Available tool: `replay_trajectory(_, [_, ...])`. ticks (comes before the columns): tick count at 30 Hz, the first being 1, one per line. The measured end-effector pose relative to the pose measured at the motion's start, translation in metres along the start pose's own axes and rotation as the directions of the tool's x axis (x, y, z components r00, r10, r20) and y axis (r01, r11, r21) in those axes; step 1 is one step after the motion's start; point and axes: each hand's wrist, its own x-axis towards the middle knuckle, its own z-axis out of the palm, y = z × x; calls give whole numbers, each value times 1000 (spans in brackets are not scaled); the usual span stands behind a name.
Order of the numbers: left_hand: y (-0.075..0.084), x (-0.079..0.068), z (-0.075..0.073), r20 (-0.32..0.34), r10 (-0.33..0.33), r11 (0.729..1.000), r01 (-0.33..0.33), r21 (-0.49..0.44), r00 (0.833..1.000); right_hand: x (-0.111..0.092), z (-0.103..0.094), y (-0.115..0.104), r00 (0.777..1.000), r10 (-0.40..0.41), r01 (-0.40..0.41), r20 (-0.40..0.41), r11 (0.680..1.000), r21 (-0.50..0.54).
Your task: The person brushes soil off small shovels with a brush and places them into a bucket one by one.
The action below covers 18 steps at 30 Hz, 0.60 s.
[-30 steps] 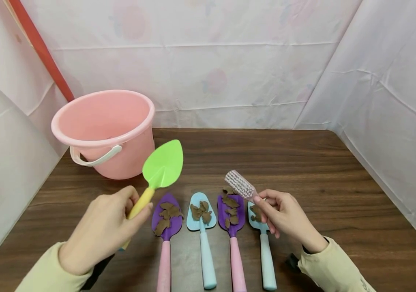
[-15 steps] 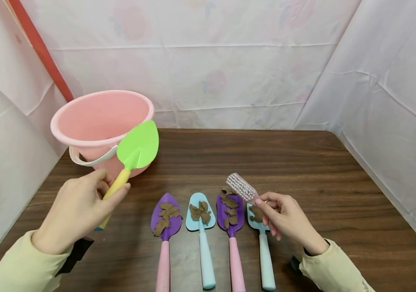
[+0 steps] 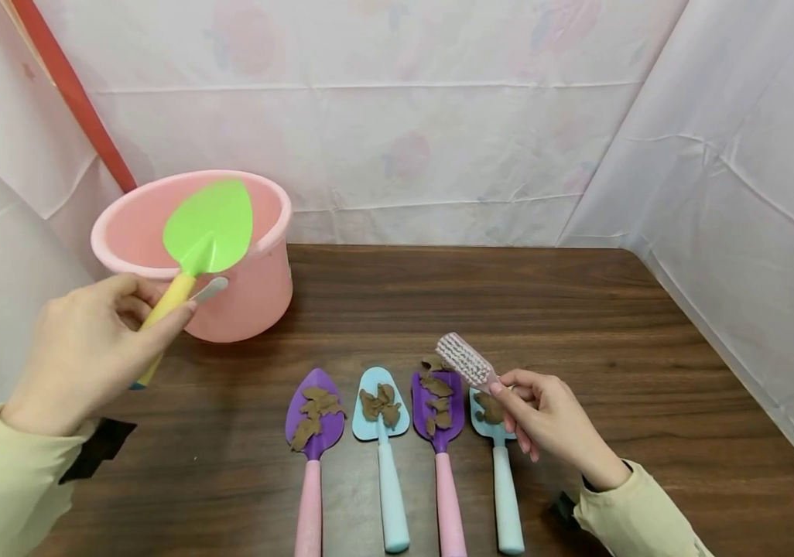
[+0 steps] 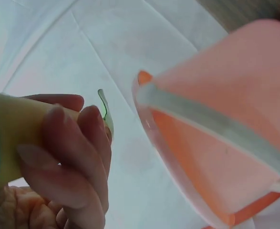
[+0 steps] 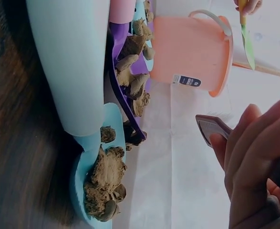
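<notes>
The left hand's (image 3: 87, 344) grip is clamped on the trowel (image 3: 192, 263) by its handle (image 3: 170, 299), seemingly freeing the blade (image 3: 214, 223) near the bucket (image 3: 247, 309). The right hand's (image 3: 550, 418) grip pinches the brush (image 3: 468, 362), bristle side up. Shovels (image 3: 309, 507) lie spaced on the bench (image 3: 648, 348), presumably keeping their brown clumps (image 3: 388, 405) separate.

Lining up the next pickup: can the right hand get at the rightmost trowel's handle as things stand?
Probably not yet: the trowel handle lies uncovered and close to the right hand, but that hand's grip is taken by the brush. Setting the brush down would likely free it.
</notes>
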Motion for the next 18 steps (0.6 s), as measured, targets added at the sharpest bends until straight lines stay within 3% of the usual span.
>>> replay_trajectory(7, [-9,19,-13,-21,-81,997,81,11,997,1,-1,4,1000,5,-5,-19,1000,3])
replay_trajectory(18, [-19,49,-28,24,-18,993,15,118,1000,-3,-3,9,999,12,-11,-42,1000,15])
